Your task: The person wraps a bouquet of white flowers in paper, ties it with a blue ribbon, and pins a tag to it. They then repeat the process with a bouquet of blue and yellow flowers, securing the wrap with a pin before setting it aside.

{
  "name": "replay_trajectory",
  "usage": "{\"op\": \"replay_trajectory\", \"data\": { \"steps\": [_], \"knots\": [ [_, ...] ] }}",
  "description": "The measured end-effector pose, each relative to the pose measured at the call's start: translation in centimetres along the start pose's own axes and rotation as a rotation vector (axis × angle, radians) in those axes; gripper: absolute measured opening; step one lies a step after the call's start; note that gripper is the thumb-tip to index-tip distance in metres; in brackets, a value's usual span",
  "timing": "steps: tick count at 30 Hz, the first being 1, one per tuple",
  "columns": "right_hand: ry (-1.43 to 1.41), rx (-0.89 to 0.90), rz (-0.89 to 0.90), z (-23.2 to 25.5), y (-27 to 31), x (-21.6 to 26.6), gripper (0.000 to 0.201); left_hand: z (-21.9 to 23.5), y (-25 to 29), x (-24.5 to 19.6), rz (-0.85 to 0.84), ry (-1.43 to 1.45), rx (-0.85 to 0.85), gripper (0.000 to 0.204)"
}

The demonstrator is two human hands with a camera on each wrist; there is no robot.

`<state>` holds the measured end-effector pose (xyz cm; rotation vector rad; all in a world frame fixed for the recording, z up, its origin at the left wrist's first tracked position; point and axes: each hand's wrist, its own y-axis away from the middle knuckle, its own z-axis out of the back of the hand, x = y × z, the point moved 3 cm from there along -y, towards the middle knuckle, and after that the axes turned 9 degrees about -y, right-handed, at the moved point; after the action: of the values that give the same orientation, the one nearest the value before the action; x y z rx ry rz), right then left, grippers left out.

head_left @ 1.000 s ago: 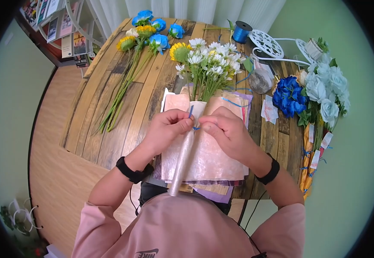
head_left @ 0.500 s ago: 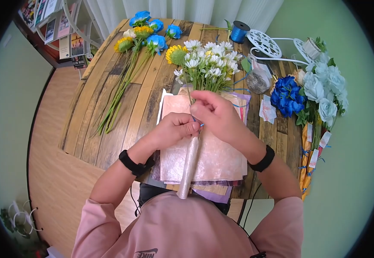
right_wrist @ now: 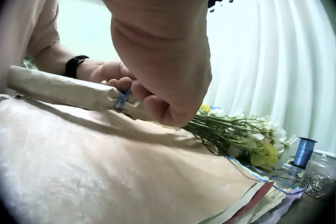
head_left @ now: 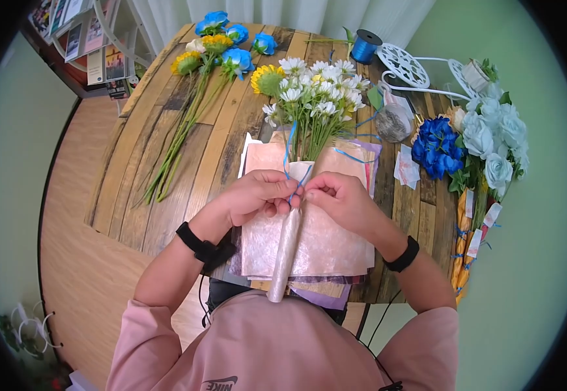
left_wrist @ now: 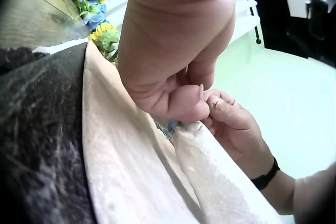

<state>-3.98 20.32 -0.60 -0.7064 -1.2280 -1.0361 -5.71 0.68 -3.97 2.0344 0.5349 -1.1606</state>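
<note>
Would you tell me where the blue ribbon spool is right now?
In the head view, the blue ribbon spool stands at the table's far edge, right of the daisies.

Open wood [head_left: 133,195] at 9 o'clock of the hands. Blocked at 12 by daisies [head_left: 316,98], at 10 by long stems [head_left: 179,140], at 3 by blue roses [head_left: 436,146].

The person wears a pink logo sweatshirt [head_left: 277,345] with pushed-up sleeves and black wristbands [head_left: 195,242].

L hand [head_left: 257,195] & R hand [head_left: 339,199] fingertips touching, fingers curled, pinching
</note>
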Motion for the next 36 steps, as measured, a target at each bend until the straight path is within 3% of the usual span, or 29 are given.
{"op": "replay_trajectory", "data": {
  "steps": [3,5,12,14,17,22,32,36],
  "knots": [
    [-0.216,0.001,-0.1,-0.8,0.0,-0.8,0.02,0.3,-0.2,0.4,0.012,0.067,-0.005,0.02],
    [-0.352,0.113,-0.167,-1.3,-0.1,-0.7,0.024,0.5,-0.2,0.8,0.009,0.072,-0.018,0.02],
    [-0.33,0.1,-0.213,-1.8,-0.7,-2.0,0.018,0.2,0.0,1.1,-0.024,0.16,0.058,0.019],
    [-0.26,0.05,-0.115,-1.9,-0.9,-2.5,0.015,0.2,-0.1,1.2,-0.023,0.181,0.077,0.019],
    [-0.11,0.049,-0.119,-1.6,-1.0,-2.8,0.013,0.4,-0.3,1.6,0.005,0.197,0.065,0.019],
    [-0.149,0.081,-0.103,-1.6,-1.2,-3.5,0.013,0.4,-0.2,1.3,-0.005,0.01,-0.001,0.02],
    [-0.262,0.182,-0.158,-1.7,-1.0,-2.6,0.008,0.6,0.1,1.3,0.029,0.047,-0.004,0.019],
    [-0.268,0.194,-0.176,-1.7,-1.3,-3.1,0.009,0.3,0.2,1.2,-0.052,-0.098,-0.072,0.018]
  ]
}}
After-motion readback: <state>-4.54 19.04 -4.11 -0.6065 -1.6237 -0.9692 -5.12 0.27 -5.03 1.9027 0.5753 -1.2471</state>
